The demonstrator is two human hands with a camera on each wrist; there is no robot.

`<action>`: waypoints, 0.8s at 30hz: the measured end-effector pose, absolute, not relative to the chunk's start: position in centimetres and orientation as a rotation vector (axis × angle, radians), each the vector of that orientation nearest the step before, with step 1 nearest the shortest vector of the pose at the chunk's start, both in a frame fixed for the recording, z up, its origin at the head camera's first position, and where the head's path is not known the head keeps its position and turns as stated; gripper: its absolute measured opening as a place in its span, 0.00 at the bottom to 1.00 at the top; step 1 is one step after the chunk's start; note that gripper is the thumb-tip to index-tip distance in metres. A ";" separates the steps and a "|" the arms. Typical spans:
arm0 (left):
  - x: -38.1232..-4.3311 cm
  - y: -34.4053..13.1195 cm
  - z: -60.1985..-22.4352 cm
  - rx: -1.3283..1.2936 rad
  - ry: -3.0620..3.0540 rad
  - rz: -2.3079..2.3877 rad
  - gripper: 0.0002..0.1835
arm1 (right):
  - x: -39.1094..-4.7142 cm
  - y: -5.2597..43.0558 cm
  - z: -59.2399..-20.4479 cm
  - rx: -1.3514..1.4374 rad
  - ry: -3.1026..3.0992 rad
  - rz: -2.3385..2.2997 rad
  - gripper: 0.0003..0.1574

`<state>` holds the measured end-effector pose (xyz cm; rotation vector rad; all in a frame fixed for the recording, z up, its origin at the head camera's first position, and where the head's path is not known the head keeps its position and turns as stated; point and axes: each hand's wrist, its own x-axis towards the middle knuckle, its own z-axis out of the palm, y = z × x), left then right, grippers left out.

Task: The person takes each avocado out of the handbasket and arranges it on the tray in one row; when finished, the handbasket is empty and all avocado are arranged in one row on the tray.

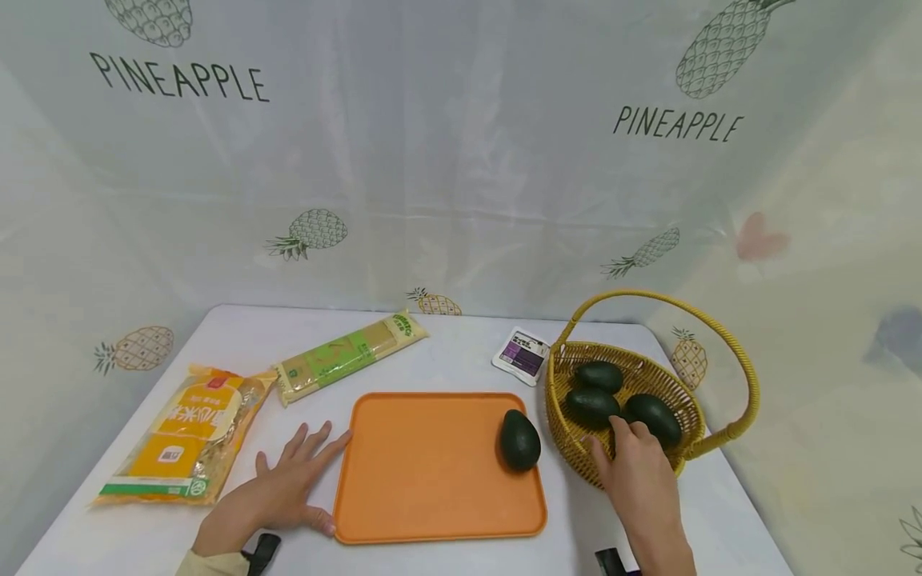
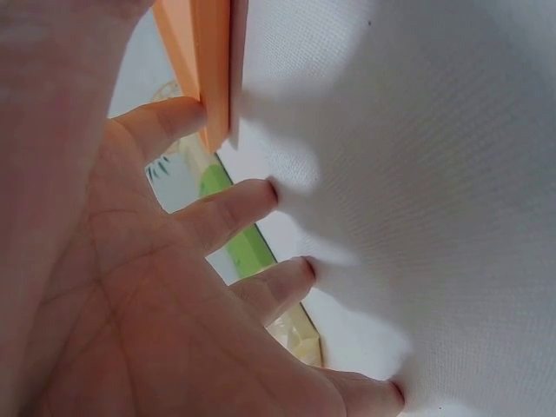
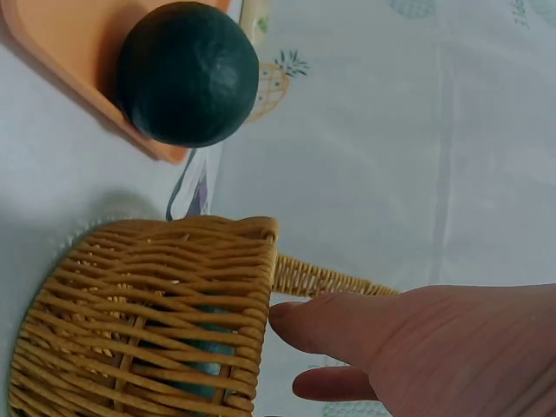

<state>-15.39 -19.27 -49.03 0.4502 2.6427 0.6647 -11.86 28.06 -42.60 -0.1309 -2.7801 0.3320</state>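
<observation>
A dark green avocado (image 1: 519,441) lies on the right part of an orange tray (image 1: 432,472). My left hand (image 1: 284,488) is spread at the tray's left edge, its thumb and index finger touching the rim; in the left wrist view other fingertips (image 2: 304,269) rest on the white tabletop. A yellow wicker basket (image 1: 569,436) on the right holds several avocados, among them a middle one (image 1: 591,408) and a right one (image 1: 652,420). My right hand (image 1: 641,480) reaches over its near rim, thumb apart from the fingers. Those fingertips are close to the avocados; contact is partly hidden.
A yellow-and-clear food bag (image 1: 183,436) lies at the left, with a long green-labelled packet (image 1: 349,356) behind the tray. Beside the basket is a small white-and-purple packet (image 1: 522,354). The basket's tall handle (image 1: 720,336) arches up to the right. A pineapple-print curtain (image 1: 461,160) hangs behind.
</observation>
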 end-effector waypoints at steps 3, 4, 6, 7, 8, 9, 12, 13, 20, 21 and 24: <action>-15.3 -19.3 -49.0 0.452 2.647 0.674 0.73 | -12.0 28.3 -42.5 -0.137 -2.788 0.324 0.30; -15.3 -19.3 -49.1 0.452 2.647 0.677 0.73 | -12.0 28.4 -42.5 -0.136 -2.787 0.322 0.30; -15.2 -19.4 -49.1 0.450 2.652 0.670 0.73 | -12.0 28.6 -42.6 -0.130 -2.783 0.317 0.30; -15.2 -19.4 -49.2 0.449 2.654 0.666 0.73 | -12.0 28.7 -42.6 -0.133 -2.783 0.313 0.30; -15.1 -19.4 -49.2 0.448 2.654 0.665 0.73 | -12.0 28.9 -42.7 -0.137 -2.786 0.310 0.30; -15.1 -19.4 -49.2 0.445 2.654 0.661 0.73 | -12.0 29.0 -42.7 -0.143 -2.793 0.304 0.31; -15.2 -19.4 -49.1 0.438 2.649 0.644 0.73 | -12.0 29.6 -42.7 -0.188 -2.834 0.300 0.33; -15.2 -19.4 -49.0 0.436 2.649 0.634 0.73 | -12.0 29.8 -42.8 -0.208 -2.855 0.297 0.34; -15.5 -19.1 -48.5 0.446 2.650 0.608 0.73 | -12.3 31.2 -43.0 -0.283 -2.936 0.286 0.37; -15.5 -19.1 -48.5 0.443 2.647 0.612 0.73 | -12.3 31.3 -43.0 -0.280 -2.934 0.284 0.38; -15.4 -19.0 -48.6 0.427 2.638 0.624 0.73 | -12.4 31.5 -43.2 -0.272 -2.929 0.283 0.38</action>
